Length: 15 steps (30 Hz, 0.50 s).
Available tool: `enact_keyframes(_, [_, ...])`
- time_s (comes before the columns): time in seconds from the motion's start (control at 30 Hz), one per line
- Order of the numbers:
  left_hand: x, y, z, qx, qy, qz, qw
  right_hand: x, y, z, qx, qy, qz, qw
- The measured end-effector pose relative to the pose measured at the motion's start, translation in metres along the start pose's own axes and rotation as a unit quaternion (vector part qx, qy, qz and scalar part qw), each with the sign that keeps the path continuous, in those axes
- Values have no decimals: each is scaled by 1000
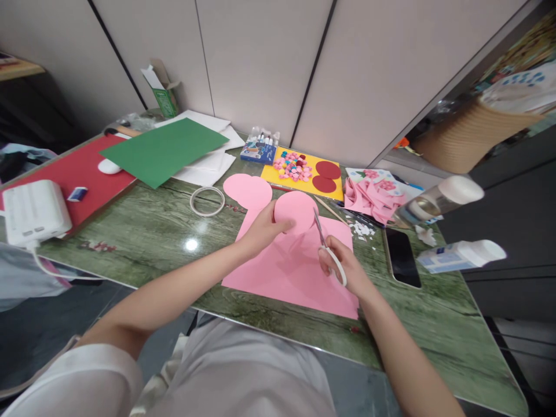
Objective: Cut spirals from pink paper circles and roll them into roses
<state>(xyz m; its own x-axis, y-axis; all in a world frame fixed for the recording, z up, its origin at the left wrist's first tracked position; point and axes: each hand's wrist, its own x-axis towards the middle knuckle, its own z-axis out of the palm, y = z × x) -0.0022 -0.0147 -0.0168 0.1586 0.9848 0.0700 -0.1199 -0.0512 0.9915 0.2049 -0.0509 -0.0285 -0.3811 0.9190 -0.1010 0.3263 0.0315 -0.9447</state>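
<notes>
My left hand [266, 230] pinches a round piece of pink paper [296, 209] at its left edge, thumb on top. White-handled scissors [334, 263] are in my right hand [345, 262], their blades touching the right edge of that circle. Whether the blades are parted is hard to make out. Beneath both hands lies a larger pink sheet [286, 278]. Just left and behind, pink paper circles [248, 189] overlap on the table. A wooden stick [330, 209] rests behind the scissors.
Across the green table [152, 243] lie a tape roll [207, 201], a green sheet [167, 149], a marker box [259, 147] and a yellow sheet [269, 172] bearing pompoms [295, 167] and dark red circles [328, 169]. Pink scraps [373, 197], a phone [403, 258] and bottles [463, 256] stand right.
</notes>
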Motion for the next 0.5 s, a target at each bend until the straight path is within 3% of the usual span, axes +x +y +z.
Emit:
enact_keyframes(0.27, [0,1,0,-19,3,-1,1000,1,-2,0,0,-5,8,1000])
enact_keyframes(0.5, [-1,2,1,-14,-47,-11,999,0,-1,-2,10,-10,-4,1000])
